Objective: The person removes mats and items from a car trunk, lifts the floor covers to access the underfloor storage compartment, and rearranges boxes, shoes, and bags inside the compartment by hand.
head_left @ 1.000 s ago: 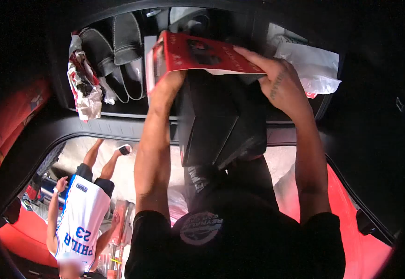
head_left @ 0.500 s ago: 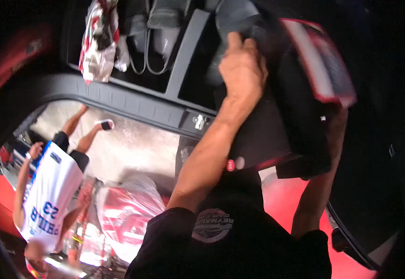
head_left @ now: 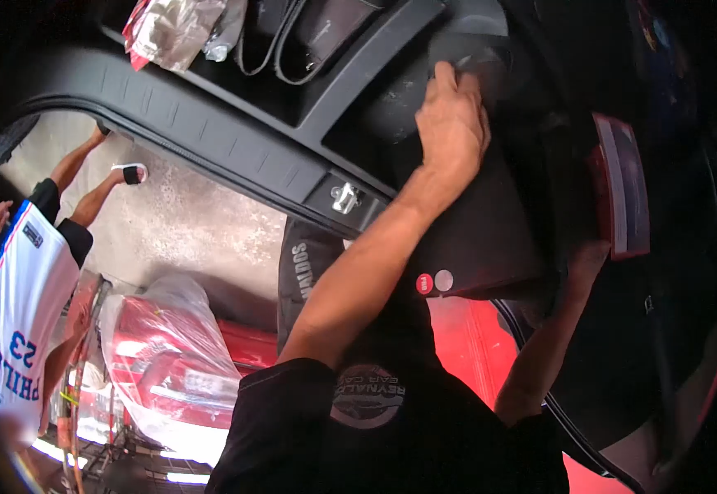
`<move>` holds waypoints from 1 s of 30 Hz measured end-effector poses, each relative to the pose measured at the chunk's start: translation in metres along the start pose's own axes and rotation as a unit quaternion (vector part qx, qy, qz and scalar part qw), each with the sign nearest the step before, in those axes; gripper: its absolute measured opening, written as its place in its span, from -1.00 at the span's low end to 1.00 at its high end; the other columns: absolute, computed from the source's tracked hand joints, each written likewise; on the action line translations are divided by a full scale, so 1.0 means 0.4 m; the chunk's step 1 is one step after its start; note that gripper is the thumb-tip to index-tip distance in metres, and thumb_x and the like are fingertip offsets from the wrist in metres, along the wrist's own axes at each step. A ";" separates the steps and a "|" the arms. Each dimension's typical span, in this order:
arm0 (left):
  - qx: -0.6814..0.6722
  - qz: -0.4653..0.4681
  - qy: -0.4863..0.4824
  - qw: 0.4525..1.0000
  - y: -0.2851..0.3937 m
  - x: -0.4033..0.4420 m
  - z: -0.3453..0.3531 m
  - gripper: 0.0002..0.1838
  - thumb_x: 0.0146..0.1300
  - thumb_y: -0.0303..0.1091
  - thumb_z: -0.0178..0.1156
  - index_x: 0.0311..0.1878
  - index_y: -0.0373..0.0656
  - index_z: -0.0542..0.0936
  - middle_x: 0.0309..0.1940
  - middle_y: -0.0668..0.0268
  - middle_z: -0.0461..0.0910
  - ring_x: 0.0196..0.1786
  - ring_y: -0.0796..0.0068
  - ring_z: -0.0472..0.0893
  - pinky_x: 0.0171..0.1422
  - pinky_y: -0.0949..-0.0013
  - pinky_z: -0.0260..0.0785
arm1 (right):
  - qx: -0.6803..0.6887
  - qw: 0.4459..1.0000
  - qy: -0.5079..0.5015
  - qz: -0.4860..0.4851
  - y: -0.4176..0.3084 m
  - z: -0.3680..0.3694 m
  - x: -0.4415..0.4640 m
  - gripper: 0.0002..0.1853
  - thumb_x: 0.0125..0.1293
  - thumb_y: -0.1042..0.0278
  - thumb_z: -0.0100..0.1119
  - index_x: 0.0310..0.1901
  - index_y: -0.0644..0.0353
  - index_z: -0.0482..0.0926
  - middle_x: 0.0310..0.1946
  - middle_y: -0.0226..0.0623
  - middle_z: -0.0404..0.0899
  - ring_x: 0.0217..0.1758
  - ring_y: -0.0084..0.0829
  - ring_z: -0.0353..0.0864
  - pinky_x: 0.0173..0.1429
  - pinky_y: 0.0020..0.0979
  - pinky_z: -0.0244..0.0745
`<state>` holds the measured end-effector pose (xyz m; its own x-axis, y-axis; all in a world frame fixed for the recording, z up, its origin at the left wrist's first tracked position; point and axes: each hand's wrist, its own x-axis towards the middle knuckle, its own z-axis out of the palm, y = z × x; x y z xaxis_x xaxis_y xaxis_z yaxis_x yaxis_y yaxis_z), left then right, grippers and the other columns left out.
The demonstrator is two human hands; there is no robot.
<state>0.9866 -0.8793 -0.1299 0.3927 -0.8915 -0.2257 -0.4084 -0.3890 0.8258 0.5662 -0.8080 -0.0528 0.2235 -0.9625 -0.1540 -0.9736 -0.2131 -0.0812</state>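
Note:
My left hand [head_left: 455,128] reaches over a black box [head_left: 482,218], its fingers curled at the edge of a dark grey rounded object [head_left: 478,53]; what they grip is hard to make out. The black box has a red and a pale round sticker near its lower corner. At the right, my right hand [head_left: 591,259] is at the lower end of a red box [head_left: 624,185], held upright with its narrow side showing. Its fingers are mostly hidden in shadow.
Dark slippers [head_left: 325,37] and a crumpled wrapper [head_left: 173,33] lie in the car's trunk beyond the sill [head_left: 202,123] with its metal latch [head_left: 345,198]. Another person [head_left: 29,296] is at the left, near a plastic-covered red part [head_left: 169,354].
The red box went from both hands to my right hand, out to the right. My left hand let go of it and moved to the dark grey object. The view has shifted.

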 end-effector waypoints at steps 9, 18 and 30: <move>-0.064 -0.136 -0.234 0.961 -0.109 -0.147 -0.119 -0.15 0.27 0.14 0.40 0.45 -0.27 0.44 0.35 -0.14 0.41 0.33 -0.11 0.46 0.42 0.02 0.34 | 0.110 0.974 -0.012 0.195 -0.011 -0.045 -0.044 -0.37 0.65 0.02 -0.24 0.42 0.50 0.22 0.08 -0.01 0.49 0.00 -0.24 0.41 0.22 -0.25 0.36; -0.163 -0.088 -0.163 0.969 -0.045 -0.197 -0.095 -0.12 -0.08 0.07 0.65 0.30 -0.21 0.62 0.44 -0.15 0.29 0.47 -0.19 0.27 0.54 0.03 0.24 | 0.129 0.929 -0.079 0.339 -0.035 -0.070 -0.078 -0.31 0.68 -0.11 -0.38 0.47 0.39 0.25 0.18 -0.05 0.47 0.18 -0.19 0.44 0.34 -0.21 0.31; -0.156 0.249 -0.204 0.934 0.126 -0.305 0.094 -0.42 0.04 -0.56 0.35 0.23 -0.07 0.65 0.49 -0.07 0.25 0.58 -0.18 0.20 0.58 -0.20 0.11 | 0.209 0.929 0.110 0.284 0.391 0.170 -0.365 -0.35 0.69 -0.09 -0.32 0.36 0.41 0.40 0.14 -0.08 0.56 0.14 -0.19 0.53 0.32 -0.24 0.39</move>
<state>0.8869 -0.7989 -0.0801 -0.1544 -0.9828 0.1008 -0.1725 0.1273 0.9768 0.3843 -0.6892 -0.1100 -0.3805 -0.9207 -0.0870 -0.8184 0.3791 -0.4318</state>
